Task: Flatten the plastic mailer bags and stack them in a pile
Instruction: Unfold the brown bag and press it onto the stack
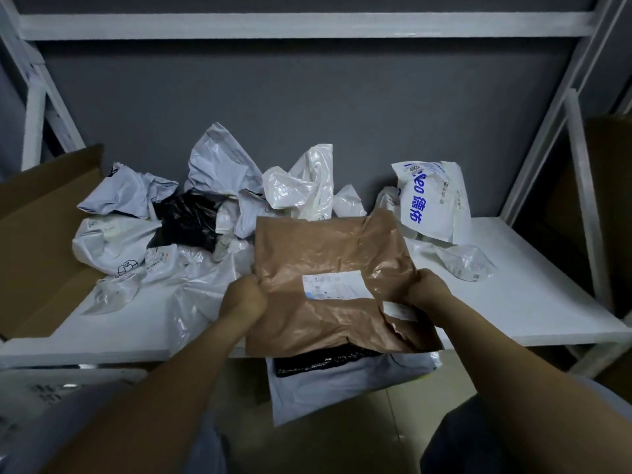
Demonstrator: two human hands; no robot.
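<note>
At the near edge of the white shelf (530,302), a grey mailer (342,395) and black mailer (325,359) lie flattened, overhanging. Above them, left hand (242,299) and right hand (427,292) pinch the brown mailer (325,254) by its side edges; label up, torn end nearest, long axis apparently left-right. Beyond, the crumpled heap (212,179) awaits: most work remains.

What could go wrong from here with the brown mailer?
1. The black bag and grey bag under the brown mailer overhang the front edge of the shelf; added weight may tip them off.
2. The left hand and right hand grip only its side edges; the wrinkled middle may stay creased.
</note>
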